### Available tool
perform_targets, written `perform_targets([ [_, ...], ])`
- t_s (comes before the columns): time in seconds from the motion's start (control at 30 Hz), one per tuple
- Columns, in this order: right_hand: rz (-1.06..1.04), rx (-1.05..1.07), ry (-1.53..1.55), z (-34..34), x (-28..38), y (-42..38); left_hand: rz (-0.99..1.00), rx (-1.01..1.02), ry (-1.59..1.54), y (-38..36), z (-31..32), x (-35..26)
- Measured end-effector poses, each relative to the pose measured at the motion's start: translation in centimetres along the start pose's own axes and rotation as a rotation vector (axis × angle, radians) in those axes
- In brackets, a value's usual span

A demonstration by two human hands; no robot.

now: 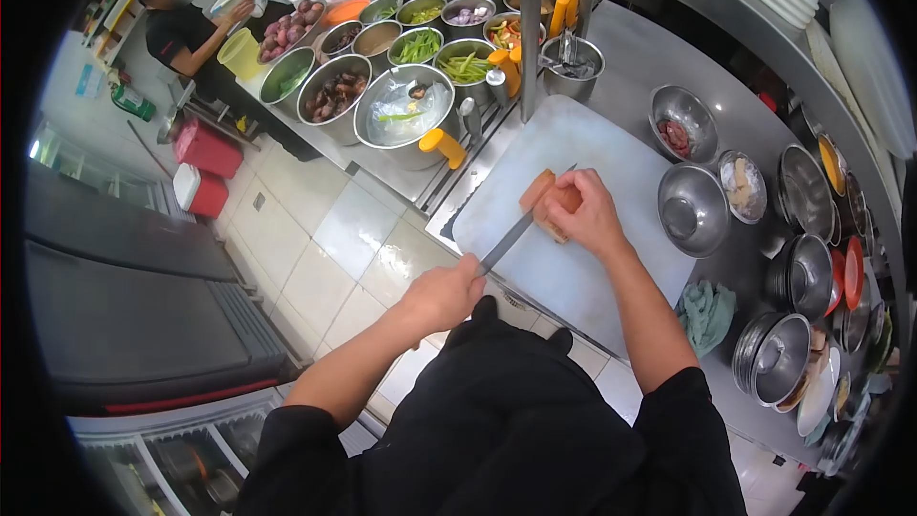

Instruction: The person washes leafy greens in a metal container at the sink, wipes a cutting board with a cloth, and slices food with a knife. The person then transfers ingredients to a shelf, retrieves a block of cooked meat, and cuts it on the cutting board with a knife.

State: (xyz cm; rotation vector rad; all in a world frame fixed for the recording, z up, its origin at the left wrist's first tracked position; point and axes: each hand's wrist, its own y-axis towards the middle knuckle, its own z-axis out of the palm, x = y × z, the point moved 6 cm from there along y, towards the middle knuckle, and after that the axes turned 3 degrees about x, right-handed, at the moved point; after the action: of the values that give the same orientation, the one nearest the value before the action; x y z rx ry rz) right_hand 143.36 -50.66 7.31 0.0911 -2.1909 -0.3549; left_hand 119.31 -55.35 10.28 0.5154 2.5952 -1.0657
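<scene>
Now, left hand (441,294) closed round knife (511,237) handle, blade angled up toward orange-brown block of food (546,199), tip against it. Right hand (585,215) gripping block from right side, fingers curled over top, holding it on white cutting board (573,277). Board lies on steel counter (659,67). Empty metal bowl (693,208) just right of board; green cloth (708,313) near board's lower right corner. Row of filled bowls (401,48) beyond board. Another person (181,33) stands far left.

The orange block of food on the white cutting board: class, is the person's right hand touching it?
Touching. The head view shows the right hand gripping the orange block of food, fingers wrapped over its far end.
</scene>
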Motion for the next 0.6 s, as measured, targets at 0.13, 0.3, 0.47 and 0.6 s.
perform_targets([
  [0.13,0.027,-0.118,0.015,-1.5,0.2,-1.4,-0.008,-0.045,-0.033,-3.6,-3.0,-0.6],
  [0.3,0.073,-0.071,0.009,-1.4,-0.4,-2.2,-0.025,-0.033,0.019,-4.4,-3.2,-2.6],
  [0.47,-0.006,-0.117,-0.003,-1.4,-0.7,-2.4,-0.005,-0.058,0.127,-3.9,-2.1,-2.4],
  [0.6,-0.001,-0.124,-0.022,-1.5,-0.5,-2.6,-0.016,-0.032,0.141,-2.6,-1.1,-2.5],
])
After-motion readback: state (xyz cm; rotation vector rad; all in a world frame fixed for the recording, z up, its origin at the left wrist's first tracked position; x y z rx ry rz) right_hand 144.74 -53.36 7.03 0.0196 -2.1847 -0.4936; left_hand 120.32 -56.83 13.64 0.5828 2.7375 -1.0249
